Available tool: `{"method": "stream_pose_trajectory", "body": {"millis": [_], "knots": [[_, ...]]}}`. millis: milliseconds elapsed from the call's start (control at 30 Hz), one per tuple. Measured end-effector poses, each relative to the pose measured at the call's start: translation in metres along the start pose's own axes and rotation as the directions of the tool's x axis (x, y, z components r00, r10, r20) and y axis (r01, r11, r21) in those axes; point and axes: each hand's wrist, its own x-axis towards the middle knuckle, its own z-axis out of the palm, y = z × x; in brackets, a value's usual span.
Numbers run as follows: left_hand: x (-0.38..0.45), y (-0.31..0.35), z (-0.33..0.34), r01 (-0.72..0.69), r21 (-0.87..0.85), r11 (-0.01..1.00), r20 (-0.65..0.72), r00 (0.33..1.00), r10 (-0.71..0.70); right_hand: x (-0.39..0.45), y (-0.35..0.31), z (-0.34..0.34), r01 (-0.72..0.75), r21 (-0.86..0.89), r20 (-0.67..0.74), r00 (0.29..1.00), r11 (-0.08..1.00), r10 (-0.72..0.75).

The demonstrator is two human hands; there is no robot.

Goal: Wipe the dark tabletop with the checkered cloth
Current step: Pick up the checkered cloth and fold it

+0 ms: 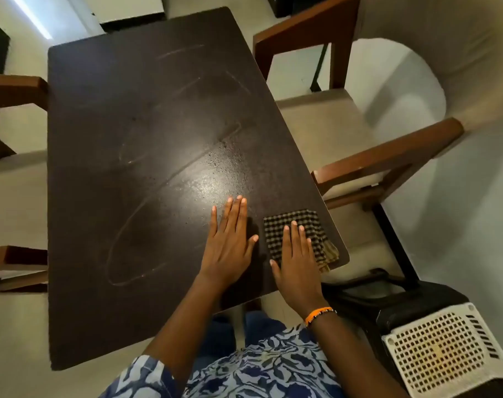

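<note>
Pressing flat with straight fingers, the right hand [297,254] pins the checkered cloth [299,228] near the tabletop [129,139] corner; the left hand [230,239] lies flat beside it. An outward stroke could drag the cloth over the edge.

We count one table [147,173], one cloth [299,225] on it, and two hands [228,242] [297,262], one of them on the cloth. We see one bracelet [319,313], on the right wrist. Around the table we count two chairs, one [388,156] on the right and one [15,90] on the left, plus one white grille [442,349] at lower right.
</note>
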Motion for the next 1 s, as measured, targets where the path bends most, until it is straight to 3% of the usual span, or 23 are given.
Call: {"method": "stream_pose_trajectory", "body": {"millis": [267,367,433,500,633,700,800,1000], "knots": [[-0.005,0.007,-0.002,0.017,-0.026,1.0,-0.006,1.0,-0.017,0.009,0.0,-0.004,0.013,-0.082,-0.109,0.994,0.997,-0.022],[-0.002,0.007,-0.011,0.044,-0.265,0.963,-0.037,0.998,-0.056,0.02,-0.008,-0.016,-0.069,0.093,-0.079,0.994,0.993,0.077],[0.002,0.006,-0.017,0.106,-0.523,0.846,-0.002,0.992,-0.126,0.029,-0.021,-0.029,-0.14,0.229,-0.077,0.984,0.963,0.161],[0.008,0.003,-0.024,0.164,-0.704,0.69,0.073,0.984,-0.16,0.036,-0.035,-0.041,-0.117,0.344,-0.079,0.985,0.932,0.153],[0.019,-0.02,-0.04,0.269,-0.915,0.3,0.203,0.951,-0.234,0.05,-0.08,-0.054,-0.001,0.546,-0.108,0.992,0.838,0.072],[0.023,-0.042,-0.048,0.252,-0.943,0.216,0.185,0.939,-0.29,0.058,-0.107,-0.056,0.013,0.627,-0.109,0.991,0.779,0.071],[0.025,-0.088,-0.062,0.218,-0.957,0.194,0.143,0.93,-0.339,0.075,-0.151,-0.057,0.023,0.677,-0.087,0.995,0.736,0.049],[0.025,-0.199,-0.078,0.136,-0.936,0.325,-0.005,0.917,-0.399,0.116,-0.248,-0.047,0.13,0.708,-0.13,0.99,0.694,-0.052]]}}
